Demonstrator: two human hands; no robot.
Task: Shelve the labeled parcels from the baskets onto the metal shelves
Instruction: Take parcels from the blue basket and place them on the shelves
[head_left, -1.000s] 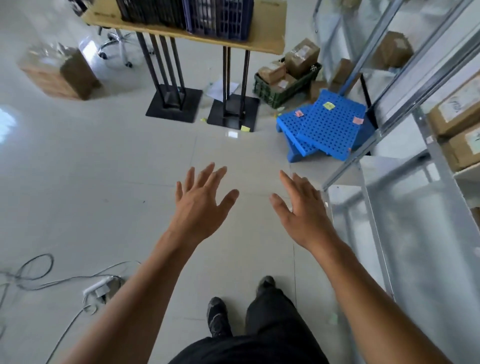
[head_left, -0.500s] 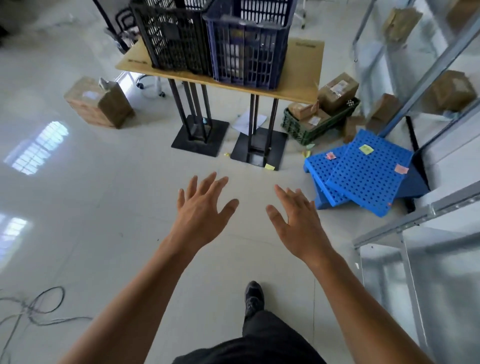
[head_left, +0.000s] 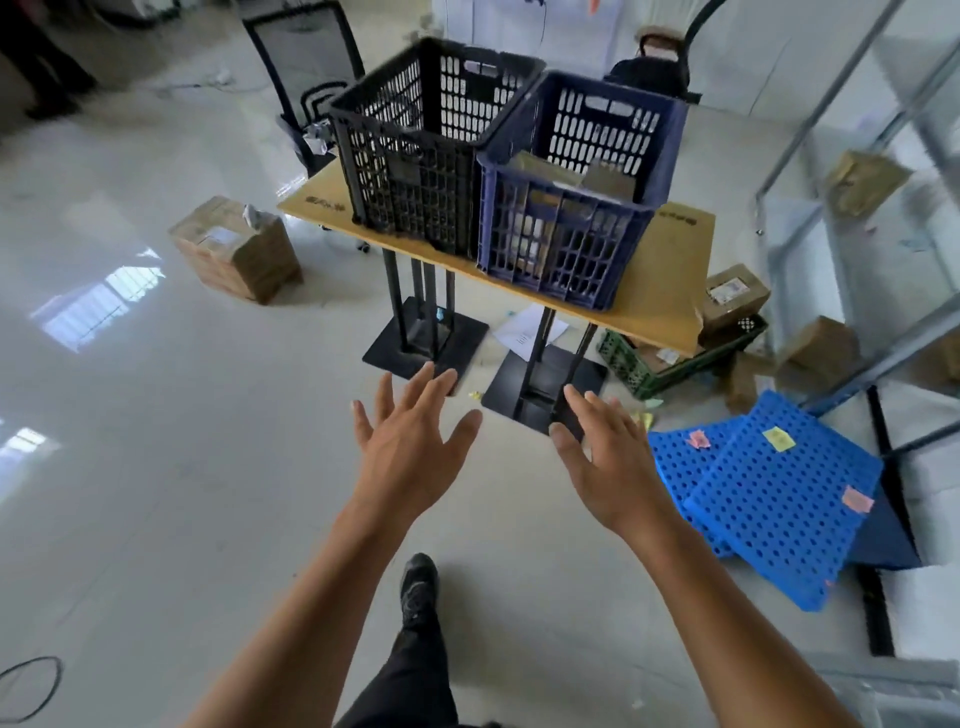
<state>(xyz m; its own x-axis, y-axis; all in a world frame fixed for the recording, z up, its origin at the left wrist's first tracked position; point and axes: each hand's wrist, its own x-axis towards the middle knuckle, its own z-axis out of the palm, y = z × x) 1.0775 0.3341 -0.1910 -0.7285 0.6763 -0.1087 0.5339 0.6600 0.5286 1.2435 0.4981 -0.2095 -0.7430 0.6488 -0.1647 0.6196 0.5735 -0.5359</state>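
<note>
Left grip (head_left: 410, 457) & right grip (head_left: 610, 467) both released, empty, short of the table (head_left: 675, 260). Parcels (head_left: 545, 171) sit in the blue basket (head_left: 561, 249). Risk: blue panels (head_left: 779, 499) on floor nr the path could trip a foot.

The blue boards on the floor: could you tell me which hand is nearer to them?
Right. The right hand hovers just left of the blue boards; the left hand is farther left.
</note>
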